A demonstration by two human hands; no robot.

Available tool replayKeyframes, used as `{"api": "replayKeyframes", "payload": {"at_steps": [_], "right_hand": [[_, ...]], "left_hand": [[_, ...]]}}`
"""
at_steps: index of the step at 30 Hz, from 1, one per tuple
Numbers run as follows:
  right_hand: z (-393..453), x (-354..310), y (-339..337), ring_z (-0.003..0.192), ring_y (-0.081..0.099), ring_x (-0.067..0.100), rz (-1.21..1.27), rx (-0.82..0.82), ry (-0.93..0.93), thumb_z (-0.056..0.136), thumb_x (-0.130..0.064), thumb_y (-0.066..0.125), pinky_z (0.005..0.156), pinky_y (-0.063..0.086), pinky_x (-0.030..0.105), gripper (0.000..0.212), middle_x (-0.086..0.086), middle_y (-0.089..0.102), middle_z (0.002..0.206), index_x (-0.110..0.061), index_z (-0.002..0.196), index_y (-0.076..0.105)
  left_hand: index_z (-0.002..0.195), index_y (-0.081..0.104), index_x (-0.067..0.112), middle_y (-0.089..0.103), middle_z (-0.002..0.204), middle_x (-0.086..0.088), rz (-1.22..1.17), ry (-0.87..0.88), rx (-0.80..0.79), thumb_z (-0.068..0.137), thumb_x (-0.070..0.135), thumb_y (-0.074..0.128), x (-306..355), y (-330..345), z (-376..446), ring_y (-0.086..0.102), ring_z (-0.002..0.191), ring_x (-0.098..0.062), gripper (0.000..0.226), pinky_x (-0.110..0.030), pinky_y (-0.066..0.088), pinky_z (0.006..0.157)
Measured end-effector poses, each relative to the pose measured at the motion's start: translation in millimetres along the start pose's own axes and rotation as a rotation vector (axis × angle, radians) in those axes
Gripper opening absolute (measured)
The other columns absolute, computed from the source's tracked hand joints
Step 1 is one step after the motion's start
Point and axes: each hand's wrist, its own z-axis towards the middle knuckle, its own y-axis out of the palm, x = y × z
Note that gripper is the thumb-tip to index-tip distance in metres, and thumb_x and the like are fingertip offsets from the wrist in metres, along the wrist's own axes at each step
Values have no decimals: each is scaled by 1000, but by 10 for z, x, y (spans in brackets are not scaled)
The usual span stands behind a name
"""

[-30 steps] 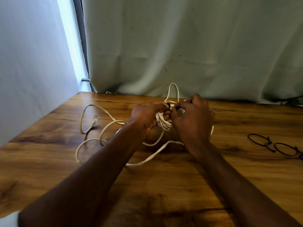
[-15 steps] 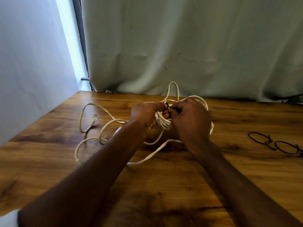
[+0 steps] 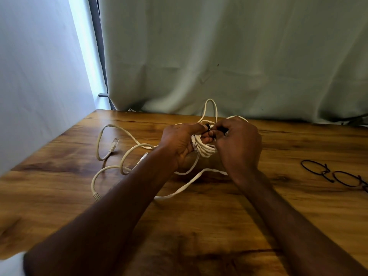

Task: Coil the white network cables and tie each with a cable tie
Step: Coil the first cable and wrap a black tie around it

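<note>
Above the table (image 3: 199, 226) middle, the left hand (image 3: 179, 144) grips the bundled white cable (image 3: 203, 149); the right hand (image 3: 239, 144) pinches a black tie (image 3: 208, 127) at the bundle's 12 o'clock; spare ties (image 3: 318, 169) lie at 3 o'clock

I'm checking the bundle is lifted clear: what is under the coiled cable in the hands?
Under the coiled cable, one loose white strand trails over the wooden table. The left hand and right hand cover the table directly beneath, so contact cannot be judged.

Wooden table (image 3: 219, 226) under loose white cable (image 3: 111, 168), black cable ties (image 3: 334, 173).
</note>
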Motion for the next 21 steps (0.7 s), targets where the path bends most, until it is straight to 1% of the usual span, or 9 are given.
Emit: {"api": "replayKeyframes", "payload": {"at_steps": [3,5,7,9,10,12,14,17,21], "right_hand": [[-7,-2,15,87,66,12,34,2,-12,91,-16,74,68,43,24,18,-5,75,100,-23,107,80],[-11,-15,22,88,66,10,116,-7,-7,92,-16,74,69,44,19,19,-6,75,102,-23,109,80],[-11,-27,22,85,63,6,173,-23,-16,90,-14,76,67,38,10,18,-8,74,99,-24,104,81],[-3,-28,29,83,62,5,202,-21,0,88,-14,78,66,37,8,16,-8,73,97,-24,101,82],[-1,-25,41,84,64,6,211,-6,17,87,-16,79,67,41,11,15,-8,72,98,-24,100,82],[-1,-11,75,89,65,12,176,47,39,87,-23,79,73,55,30,13,-8,70,99,-27,100,81],[2,4,95,91,64,16,124,83,53,88,-30,76,79,58,45,13,-7,67,101,-28,99,80],[16,37,122,95,62,19,120,49,55,88,-31,75,80,57,48,13,-6,64,102,-26,99,80],[-4,35,140,98,58,21,134,23,49,86,-31,78,78,55,44,14,-6,62,100,-28,100,81]], "left_hand": [[104,73,-10,78,98,-26,6,6,36,92,-4,72,-7,-4,8,77,75,-25,13,-31,67,73],[104,73,-10,78,94,-24,-14,-1,63,91,-4,73,-10,-1,3,77,70,-23,14,-28,65,64],[105,73,-12,78,92,-24,-45,-9,74,90,-5,73,-11,11,-2,76,67,-22,16,-25,62,59],[107,73,-11,78,95,-24,-50,-7,79,90,-5,74,-17,20,-2,77,69,-23,19,-25,63,60],[108,73,-11,78,96,-24,-45,-4,83,90,-5,74,-21,26,0,77,71,-23,20,-26,63,61],[108,74,-10,78,99,-25,-49,4,86,90,-4,75,-27,29,9,77,72,-23,20,-26,64,63],[107,73,-11,78,100,-26,-74,8,90,90,-4,75,-27,29,20,77,74,-24,19,-28,65,65],[109,73,-10,78,99,-25,-71,25,95,90,-3,76,-38,25,52,79,80,-26,20,-31,66,72],[106,75,-8,79,96,-22,-52,45,112,89,-2,77,-59,22,55,79,76,-25,18,-28,65,67]]}}
